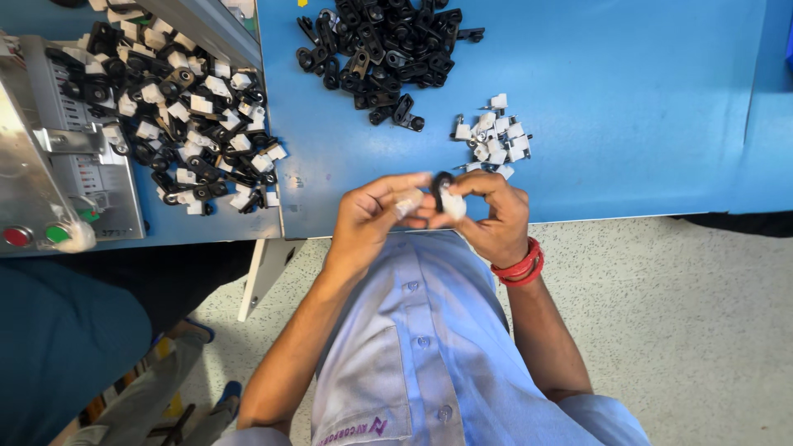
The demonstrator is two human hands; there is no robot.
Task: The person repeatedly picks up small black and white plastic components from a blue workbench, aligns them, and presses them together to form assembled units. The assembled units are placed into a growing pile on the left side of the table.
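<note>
**Both hands on one small part at the table edge**

My left hand (368, 219) and right hand (494, 216) meet fingertip to fingertip over the near edge of the blue table (628, 124). Together they pinch a black clip (440, 183) with a white insert (453, 205), fingers curled tight around it. At 12 o'clock lies one pile of black clips (384, 54), too tangled to count. At 1 o'clock sit roughly a dozen white inserts (494, 136). At 10 o'clock, one heap of joined parts (186, 124).
</note>
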